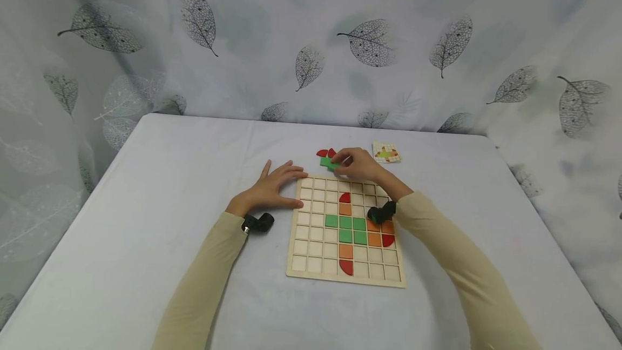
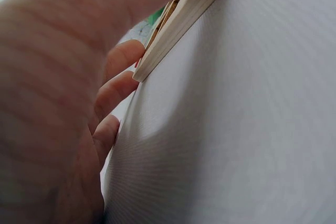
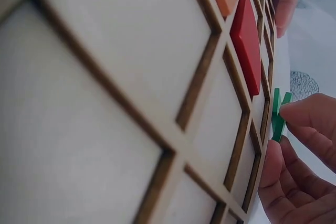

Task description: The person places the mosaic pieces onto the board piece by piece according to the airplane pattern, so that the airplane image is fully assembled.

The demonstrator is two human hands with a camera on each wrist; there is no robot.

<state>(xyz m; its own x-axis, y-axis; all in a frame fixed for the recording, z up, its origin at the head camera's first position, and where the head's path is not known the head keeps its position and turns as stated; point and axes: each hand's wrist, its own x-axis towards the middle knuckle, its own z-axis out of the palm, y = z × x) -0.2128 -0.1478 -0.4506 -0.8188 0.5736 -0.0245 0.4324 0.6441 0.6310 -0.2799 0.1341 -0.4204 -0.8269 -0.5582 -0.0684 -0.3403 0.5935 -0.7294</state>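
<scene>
A wooden grid board lies on the white table, with green square tiles, orange square tiles and red quarter-round tiles set in some of its cells. My left hand rests at the board's left edge, thumb against the side and a finger at the far left corner, fingers spread. Just past the far edge, my right hand pinches a green tile between thumb and fingertip. Another green tile leans beside it in the right wrist view.
Beyond the board, loose red quarter-round pieces lie by the right hand's fingers. A small pattern card showing a coloured figure is to the right of them. A leaf-printed cloth hangs behind the table.
</scene>
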